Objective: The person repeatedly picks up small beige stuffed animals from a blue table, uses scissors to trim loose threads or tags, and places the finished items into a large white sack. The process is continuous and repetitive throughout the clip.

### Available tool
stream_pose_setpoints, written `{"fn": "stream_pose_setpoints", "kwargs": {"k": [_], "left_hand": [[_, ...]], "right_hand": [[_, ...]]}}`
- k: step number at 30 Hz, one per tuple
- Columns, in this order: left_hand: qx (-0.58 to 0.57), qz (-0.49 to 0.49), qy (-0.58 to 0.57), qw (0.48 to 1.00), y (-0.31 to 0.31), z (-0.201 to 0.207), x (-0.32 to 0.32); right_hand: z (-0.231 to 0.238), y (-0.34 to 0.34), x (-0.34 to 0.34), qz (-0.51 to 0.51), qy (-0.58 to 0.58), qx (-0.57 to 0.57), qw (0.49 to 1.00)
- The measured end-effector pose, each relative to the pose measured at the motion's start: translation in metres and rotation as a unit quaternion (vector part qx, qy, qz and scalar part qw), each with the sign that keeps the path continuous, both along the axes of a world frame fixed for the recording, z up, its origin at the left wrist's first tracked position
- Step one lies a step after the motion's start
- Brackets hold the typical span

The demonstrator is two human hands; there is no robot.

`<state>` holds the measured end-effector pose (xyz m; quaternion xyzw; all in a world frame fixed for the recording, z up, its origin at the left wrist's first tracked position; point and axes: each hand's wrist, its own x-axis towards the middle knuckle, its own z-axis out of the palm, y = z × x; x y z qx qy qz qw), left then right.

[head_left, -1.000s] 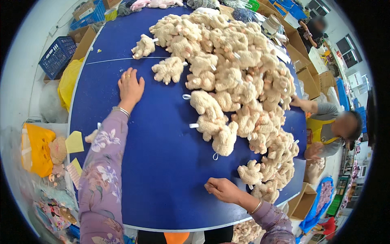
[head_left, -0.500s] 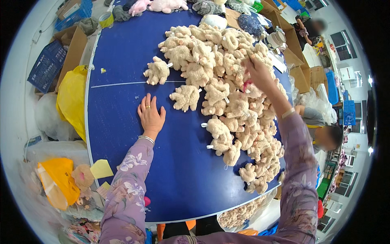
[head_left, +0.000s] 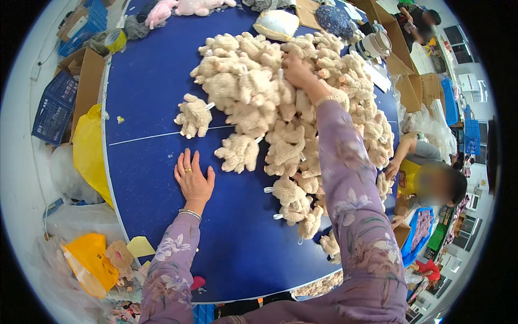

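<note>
A large heap of small cream plush toys (head_left: 253, 89), several with white loop tags, covers the far middle and right of the blue table (head_left: 145, 178). My left hand (head_left: 194, 178) lies flat on the tabletop, fingers stretched out and empty. Just beyond it, a single plush toy (head_left: 194, 116) rests apart from the heap, and another plush toy (head_left: 237, 153) lies to its right. My right hand (head_left: 298, 71) reaches into the far part of the heap, touching the toys there. Its fingers are blurred and partly hidden, so what they grip is unclear.
A white cushion-like piece (head_left: 276, 25), a dark blue speckled bundle (head_left: 333, 21) and a lidded cup (head_left: 372, 45) stand at the far edge. A co-worker (head_left: 426, 173) sits at the right edge, one hand by the toys. Yellow bags (head_left: 89, 154) and crates (head_left: 54, 105) are left.
My right hand has moved left and deeper into the heap; a dark thin thing seen at its fingers before is no longer visible. The co-worker's arm now reaches the table. My left hand stays flat.
</note>
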<state>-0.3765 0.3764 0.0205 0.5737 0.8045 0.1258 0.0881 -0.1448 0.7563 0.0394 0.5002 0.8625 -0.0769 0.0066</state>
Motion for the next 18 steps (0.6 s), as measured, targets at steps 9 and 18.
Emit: {"fn": "stream_pose_setpoints", "kwargs": {"k": [9,18], "left_hand": [[-0.019,-0.010,0.027,0.999,0.002,-0.003,0.005],[0.014,-0.004,0.060,0.998,-0.001,-0.007,0.001]], "right_hand": [[0.052,-0.287,0.098,0.125,-0.108,-0.237,0.957],[0.137,-0.149,0.022,0.159,0.134,-0.261,0.943]]}}
